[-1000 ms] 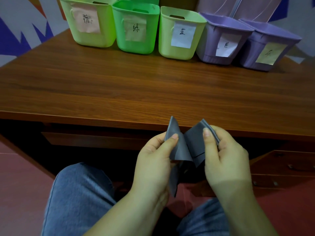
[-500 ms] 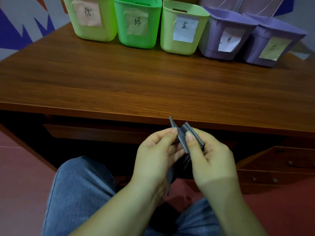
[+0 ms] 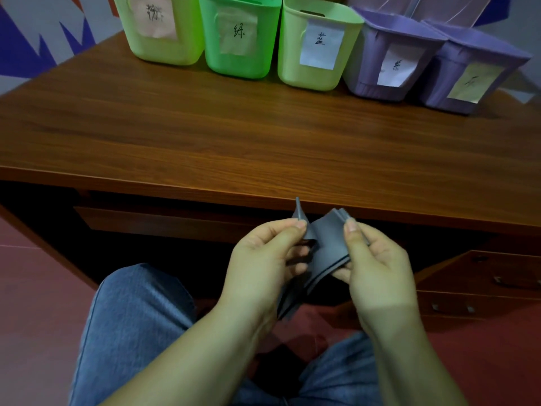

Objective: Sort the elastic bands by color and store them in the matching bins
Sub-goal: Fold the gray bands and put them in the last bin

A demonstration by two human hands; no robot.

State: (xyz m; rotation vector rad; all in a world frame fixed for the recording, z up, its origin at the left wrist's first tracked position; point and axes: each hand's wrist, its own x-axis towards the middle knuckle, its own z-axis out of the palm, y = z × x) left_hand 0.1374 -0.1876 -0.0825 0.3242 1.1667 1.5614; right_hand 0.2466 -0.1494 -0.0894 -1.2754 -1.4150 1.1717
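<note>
Grey band pinched between left hand and right hand, not binned yet. Bins far ahead of hands; insides hidden.

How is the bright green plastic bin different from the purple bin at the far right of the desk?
The bright green plastic bin stands upright, second from the left; the purple bin at the far right end looks tilted in this wide-angle view. The green bin's paper label looks pale greenish, the purple bin's yellowish. The handwritten character on each label differs. Both rest on the brown wooden desk in the same back row.
</note>
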